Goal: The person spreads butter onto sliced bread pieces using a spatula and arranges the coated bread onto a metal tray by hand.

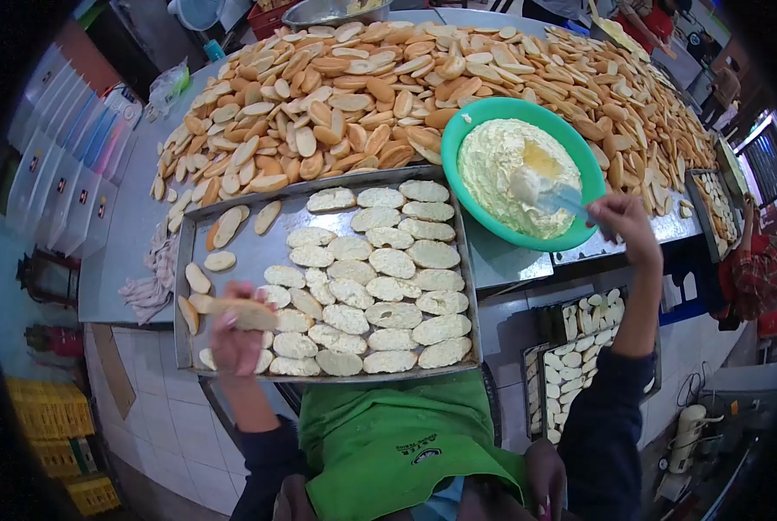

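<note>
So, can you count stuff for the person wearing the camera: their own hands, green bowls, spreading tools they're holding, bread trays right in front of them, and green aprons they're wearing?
Own hands: 2, left hand and right hand
Green bowl: 1
Spreading tool: 1
Bread tray: 1
Green apron: 1
Total: 6

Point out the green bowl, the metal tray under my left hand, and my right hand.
Green bowl (520,108): head view, inner wall on the far side.
Metal tray (260,247): head view, bare patch of its floor.
Right hand (623,223): head view, middle of the hand.
</note>
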Demonstrator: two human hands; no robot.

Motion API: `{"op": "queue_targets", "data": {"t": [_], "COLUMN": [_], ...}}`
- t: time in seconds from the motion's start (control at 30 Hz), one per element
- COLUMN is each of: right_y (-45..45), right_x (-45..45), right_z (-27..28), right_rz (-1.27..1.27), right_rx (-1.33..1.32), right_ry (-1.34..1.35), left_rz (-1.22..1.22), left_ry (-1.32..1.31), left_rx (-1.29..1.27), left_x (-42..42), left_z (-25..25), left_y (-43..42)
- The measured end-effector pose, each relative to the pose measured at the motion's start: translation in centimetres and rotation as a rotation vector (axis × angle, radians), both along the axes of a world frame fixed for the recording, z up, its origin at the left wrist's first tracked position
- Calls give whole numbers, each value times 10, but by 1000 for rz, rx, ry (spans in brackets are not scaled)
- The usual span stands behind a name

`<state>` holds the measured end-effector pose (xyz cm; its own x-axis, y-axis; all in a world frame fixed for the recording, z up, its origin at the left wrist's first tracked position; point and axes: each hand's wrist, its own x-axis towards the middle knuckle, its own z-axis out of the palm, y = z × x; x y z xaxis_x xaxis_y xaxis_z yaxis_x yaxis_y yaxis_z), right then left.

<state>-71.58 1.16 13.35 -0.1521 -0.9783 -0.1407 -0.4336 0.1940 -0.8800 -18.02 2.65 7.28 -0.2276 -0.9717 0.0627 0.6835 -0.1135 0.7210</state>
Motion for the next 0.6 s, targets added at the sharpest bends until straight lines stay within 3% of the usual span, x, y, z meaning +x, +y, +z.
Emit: {"op": "queue_targets", "data": {"t": [0.03,0.1,0.17,0.33,0.4,0.6], "right_y": [13,36,55,70,70,63], "right_x": [23,74,120,197,216,245], "right_z": [-5,-13,-29,-62,-71,-89], "right_rz": [9,11,36,162,100,100], "right_rx": [-53,-67,-137,-303,-383,-505], "right_ry": [-83,-183,-224,-372,-462,-395], "left_rz": [-86,-23,-99,-259,-299,-270], "left_ry": [81,-139,-23,-7,-45,-69], "left_rx": [10,200,250,215,188,170], "left_x": [-12,-47,-73,-78,-74,-72], "left_z": [-6,3,11,16,13,15], "left_y": [-1,-1,-2,10,13,18]}}
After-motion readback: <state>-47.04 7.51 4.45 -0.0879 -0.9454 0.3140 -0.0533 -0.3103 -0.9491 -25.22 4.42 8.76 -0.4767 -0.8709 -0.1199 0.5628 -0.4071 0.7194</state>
